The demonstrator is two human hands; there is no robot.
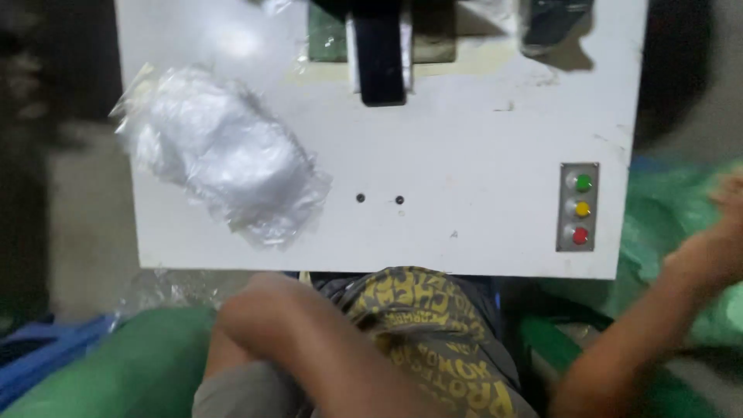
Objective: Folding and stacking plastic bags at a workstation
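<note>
Here, your right hand [727,224] blurry over green bags [665,217], grip unclear, left hand hidden, plastic bags [220,159] on white table [464,155].

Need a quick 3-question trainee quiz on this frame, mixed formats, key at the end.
1. True or false: the crumpled clear plastic bag lies on the left part of the white machine tabletop.
2. Top to bottom, which order do the round buttons on the grey control panel follow? A) red, yellow, green B) green, yellow, red C) yellow, green, red
3. Which hand reaches out over the green sheeting beside the table?

Key: 1 true. 2 B. 3 the right hand, blurred; whether it holds anything cannot be told.
</note>
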